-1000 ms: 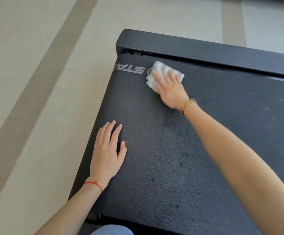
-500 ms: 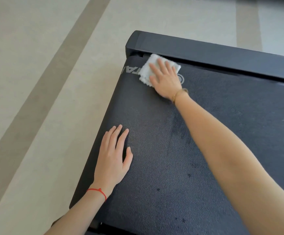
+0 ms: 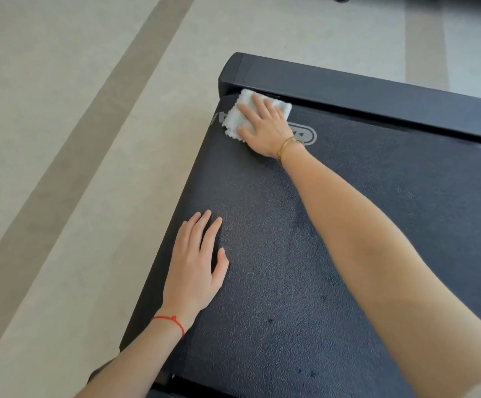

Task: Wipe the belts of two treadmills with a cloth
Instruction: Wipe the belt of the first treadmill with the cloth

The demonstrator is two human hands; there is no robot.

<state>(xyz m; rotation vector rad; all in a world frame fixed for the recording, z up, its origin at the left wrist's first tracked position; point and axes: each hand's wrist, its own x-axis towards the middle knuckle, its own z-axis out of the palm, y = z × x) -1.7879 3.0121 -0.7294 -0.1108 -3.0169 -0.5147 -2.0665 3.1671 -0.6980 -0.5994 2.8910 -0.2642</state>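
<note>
A dark, textured treadmill belt (image 3: 334, 254) is seen from above, running from the near edge of the view to a black end cover (image 3: 377, 90) at its far edge. At the belt's far left corner, just against the end cover, a folded white cloth (image 3: 237, 119) is pressed flat onto the belt by the right hand (image 3: 265, 130). The fingers of that hand are straight and spread over the cloth; nothing is curled round it, and the cloth is held down by the palm and fingers alone. Part of a white printed logo (image 3: 309, 136) is visible on the belt beside the wrist, and a few pale letters show at the cloth's left side. A thin gold bracelet (image 3: 288, 145) is worn on the right wrist. Nearer, along the belt's left edge, the left hand (image 3: 196, 268) is laid flat on the belt with its fingers straight and close together, holding nothing. A red string bracelet (image 3: 170, 321) is worn on the left wrist. Small dark spots are scattered over the near part of the belt, and some pale marks lie towards its right edge. Beside the belt, a pale floor (image 3: 61, 139) with 1 darker diagonal stripe is shown.
</note>
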